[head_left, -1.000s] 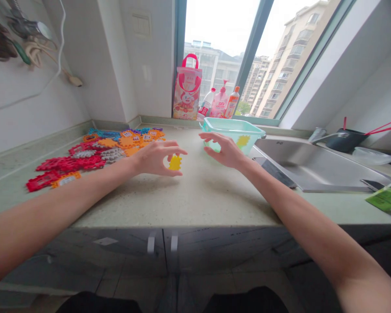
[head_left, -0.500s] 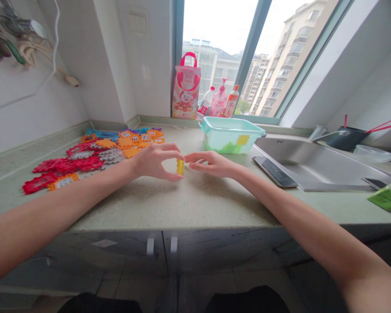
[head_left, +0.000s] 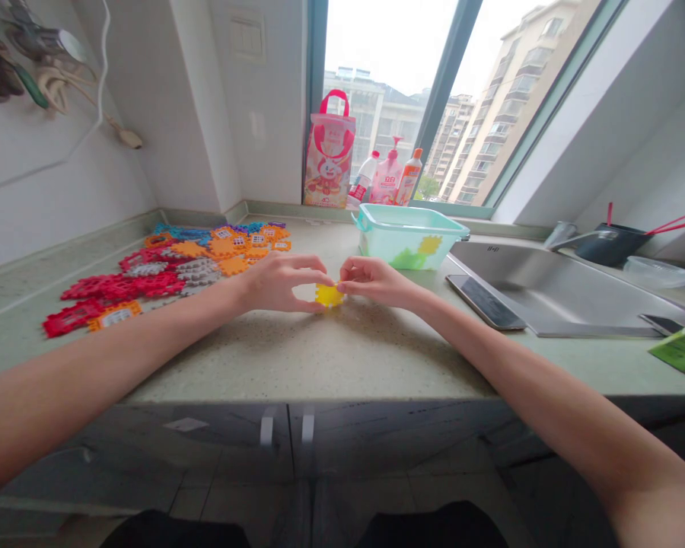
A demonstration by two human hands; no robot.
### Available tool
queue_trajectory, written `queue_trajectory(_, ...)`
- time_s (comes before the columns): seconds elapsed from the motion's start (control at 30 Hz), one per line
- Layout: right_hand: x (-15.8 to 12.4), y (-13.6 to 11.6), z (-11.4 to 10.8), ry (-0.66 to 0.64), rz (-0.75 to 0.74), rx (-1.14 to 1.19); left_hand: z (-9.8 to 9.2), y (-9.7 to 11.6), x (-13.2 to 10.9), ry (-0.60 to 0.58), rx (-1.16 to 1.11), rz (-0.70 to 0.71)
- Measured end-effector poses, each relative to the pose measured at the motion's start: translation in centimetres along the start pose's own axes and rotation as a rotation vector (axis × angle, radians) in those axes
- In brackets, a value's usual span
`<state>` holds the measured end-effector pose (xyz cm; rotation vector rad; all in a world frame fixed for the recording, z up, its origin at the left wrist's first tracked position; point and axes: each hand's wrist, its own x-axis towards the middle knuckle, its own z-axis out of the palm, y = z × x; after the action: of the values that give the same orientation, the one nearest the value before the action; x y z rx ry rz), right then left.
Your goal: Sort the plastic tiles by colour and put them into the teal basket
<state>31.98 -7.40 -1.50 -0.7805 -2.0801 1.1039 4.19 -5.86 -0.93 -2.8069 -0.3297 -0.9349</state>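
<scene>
Holding one yellow tile (head_left: 329,294) between both hands: left hand (head_left: 277,283) and right hand (head_left: 377,281) fingers pinched on it, just above the desk (head_left: 348,358). Tile pile (head_left: 165,274) left unsorted; tub (head_left: 411,237) beyond.

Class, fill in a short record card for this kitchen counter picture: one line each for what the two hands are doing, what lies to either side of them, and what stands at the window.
left hand: left hand pinches the yellow piece with its fingers
right hand: right hand grips the same piece from the other side
surface: counter
left side: spread of red, orange, grey and blue pieces
behind hands: pale green tub
right side: phone beside the sink
window ledge: pink bag, bottles
</scene>
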Motion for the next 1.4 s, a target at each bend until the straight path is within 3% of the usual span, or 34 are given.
queue_trajectory(0.13, 0.1, 0.1, -0.3, 0.077, -0.019, -0.023, -0.1, -0.2, 0.1, 0.028, 0.043, -0.024)
queue_trajectory(0.23, -0.2, -0.2, -1.5, 0.26, -0.09, -0.178, -0.4, -0.2, 0.2, 0.035, 0.042, -0.035)
queue_trajectory(0.4, -1.5, -2.5, -4.6, 0.589, -0.176, -0.657, -0.5, -0.3, 0.1, 0.009, 0.0, -0.015)
queue_trajectory(0.53, -2.2, -3.8, -7.4, 0.848, -0.13, -0.927, -0.4, -0.4, 0.1, 0.012, -0.033, 0.015)
queue_trajectory(0.63, -2.3, -2.5, -9.6, 0.951, -0.065, -0.994, -0.4, -0.5, 0.1, -0.011, -0.027, -0.008)
queue_trajectory(0.77, -2.2, 0.7, -11.6, 0.936, -0.025, -0.964, -0.3, -0.8, 0.0, -0.074, -0.023, -0.046)
queue_trajectory(0.9, -2.1, 2.6, -12.3, 0.888, -0.002, -0.917, -0.1, -1.5, -0.4, -0.136, -0.034, -0.088)
queue_trajectory(1.2, -2.0, 3.7, -13.5, 0.825, 0.133, -1.015, -0.1, -2.2, -0.9, -0.186, -0.041, -0.153)
queue_trajectory(1.4, -2.1, 3.3, -13.2, 0.761, 0.139, -1.075, 0.0, -2.4, -1.0, -0.23, -0.068, -0.157)
